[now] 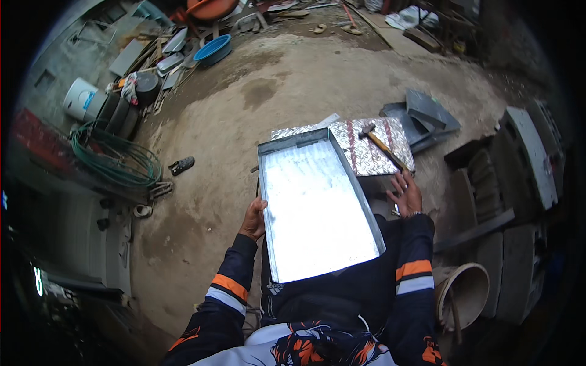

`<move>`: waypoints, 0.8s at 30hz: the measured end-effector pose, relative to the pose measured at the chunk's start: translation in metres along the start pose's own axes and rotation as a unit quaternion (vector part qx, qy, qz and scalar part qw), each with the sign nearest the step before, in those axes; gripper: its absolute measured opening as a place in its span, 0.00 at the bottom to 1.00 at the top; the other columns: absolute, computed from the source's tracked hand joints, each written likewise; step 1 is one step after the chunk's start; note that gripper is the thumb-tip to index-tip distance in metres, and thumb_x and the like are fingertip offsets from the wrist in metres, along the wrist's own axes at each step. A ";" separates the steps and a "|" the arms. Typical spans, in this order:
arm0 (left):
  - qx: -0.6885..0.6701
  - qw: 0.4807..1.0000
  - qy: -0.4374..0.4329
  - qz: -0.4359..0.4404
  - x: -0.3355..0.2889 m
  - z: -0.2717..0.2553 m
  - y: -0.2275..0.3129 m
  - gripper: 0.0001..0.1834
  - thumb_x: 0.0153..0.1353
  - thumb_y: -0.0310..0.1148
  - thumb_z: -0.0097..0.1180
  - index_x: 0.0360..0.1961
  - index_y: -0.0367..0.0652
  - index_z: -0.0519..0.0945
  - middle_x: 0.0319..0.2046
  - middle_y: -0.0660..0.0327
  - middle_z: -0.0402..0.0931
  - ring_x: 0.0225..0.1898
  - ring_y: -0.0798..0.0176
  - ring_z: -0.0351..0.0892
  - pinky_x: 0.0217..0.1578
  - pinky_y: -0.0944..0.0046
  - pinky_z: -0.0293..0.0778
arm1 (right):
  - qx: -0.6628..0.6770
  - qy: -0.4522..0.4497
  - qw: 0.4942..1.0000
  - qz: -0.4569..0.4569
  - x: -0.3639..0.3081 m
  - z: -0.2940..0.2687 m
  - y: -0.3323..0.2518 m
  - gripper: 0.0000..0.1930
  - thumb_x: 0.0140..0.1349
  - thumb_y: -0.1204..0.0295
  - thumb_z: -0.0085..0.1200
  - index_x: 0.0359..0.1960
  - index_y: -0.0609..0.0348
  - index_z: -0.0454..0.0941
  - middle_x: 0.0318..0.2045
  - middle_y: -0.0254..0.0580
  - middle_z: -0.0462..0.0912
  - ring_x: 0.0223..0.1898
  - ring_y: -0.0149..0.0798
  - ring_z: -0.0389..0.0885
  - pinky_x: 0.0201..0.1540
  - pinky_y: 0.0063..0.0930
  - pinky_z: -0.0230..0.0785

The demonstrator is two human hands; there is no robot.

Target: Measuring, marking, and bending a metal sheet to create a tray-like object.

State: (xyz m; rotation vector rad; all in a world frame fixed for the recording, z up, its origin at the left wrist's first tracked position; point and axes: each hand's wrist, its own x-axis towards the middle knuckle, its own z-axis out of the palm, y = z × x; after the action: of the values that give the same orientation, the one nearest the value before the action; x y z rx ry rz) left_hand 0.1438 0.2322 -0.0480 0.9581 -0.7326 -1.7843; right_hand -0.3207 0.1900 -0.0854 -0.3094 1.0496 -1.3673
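A shallow rectangular sheet-metal tray (320,210) with low raised sides rests across my lap, its bright inside facing up. My left hand (253,219) grips its left side, the thumb at the edge. Just beyond the tray, a hammer (383,148) with a wooden handle lies on a diamond-plate metal surface (342,137). My right hand (408,195) is at the near end of that handle, fingers apart and holding nothing; whether a fingertip touches the handle I cannot tell. The tray covers part of the plate.
Grey bent sheet-metal pieces (427,116) lie beyond the plate on the right. A whitish bucket (467,293) stands by my right forearm, below concrete-like blocks (522,158). On the left are a coiled green hose (116,155), a black shoe (181,165) and a blue basin (213,50).
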 end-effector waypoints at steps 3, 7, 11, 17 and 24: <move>0.009 0.999 0.006 0.048 -0.010 0.006 0.001 0.51 0.52 0.46 0.67 0.71 0.34 0.56 0.58 0.50 0.72 0.57 0.56 0.77 0.56 0.54 0.76 | -0.048 -0.002 0.999 0.011 -0.005 0.000 0.005 0.37 0.67 0.52 0.55 0.72 0.55 0.58 0.72 0.42 0.61 0.71 0.45 0.60 0.62 0.53 0.62; 0.019 0.997 -0.010 0.071 -0.015 -0.004 -0.001 0.51 0.52 0.46 0.66 0.71 0.34 0.57 0.58 0.50 0.71 0.60 0.54 0.74 0.59 0.55 0.73 | -0.082 -0.033 0.995 0.043 0.002 0.018 0.018 0.34 0.68 0.53 0.54 0.71 0.55 0.61 0.68 0.42 0.68 0.67 0.43 0.68 0.58 0.49 0.64; 0.026 0.998 0.019 0.059 -0.012 0.005 0.000 0.50 0.51 0.48 0.65 0.70 0.34 0.59 0.57 0.51 0.72 0.58 0.54 0.74 0.59 0.57 0.71 | -0.149 -0.020 0.988 0.029 0.012 0.032 0.028 0.24 0.70 0.57 0.53 0.62 0.57 0.72 0.53 0.40 0.83 0.54 0.37 0.81 0.47 0.36 0.73; 0.041 0.997 0.025 0.055 -0.013 -0.008 0.000 0.48 0.50 0.49 0.64 0.68 0.32 0.62 0.57 0.49 0.72 0.57 0.53 0.75 0.58 0.57 0.72 | -0.378 -0.085 0.912 -0.138 0.073 0.008 0.068 0.13 0.66 0.74 0.53 0.50 0.65 0.80 0.38 0.48 0.87 0.36 0.36 0.88 0.37 0.30 0.79; 0.088 0.991 0.088 0.050 -0.016 -0.033 -0.010 0.43 0.53 0.51 0.63 0.63 0.32 0.67 0.54 0.51 0.75 0.53 0.54 0.78 0.56 0.56 0.74 | -0.414 0.139 0.898 -0.045 0.165 -0.052 0.095 0.14 0.45 0.79 0.69 0.34 0.66 0.80 0.26 0.48 0.85 0.26 0.42 0.88 0.27 0.37 0.80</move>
State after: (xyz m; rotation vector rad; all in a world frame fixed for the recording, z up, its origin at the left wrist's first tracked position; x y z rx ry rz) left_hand 0.1716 0.2489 -0.0682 1.1596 -0.8207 -1.5455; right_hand -0.3224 0.0851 -0.2526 -0.8110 1.8602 -0.9884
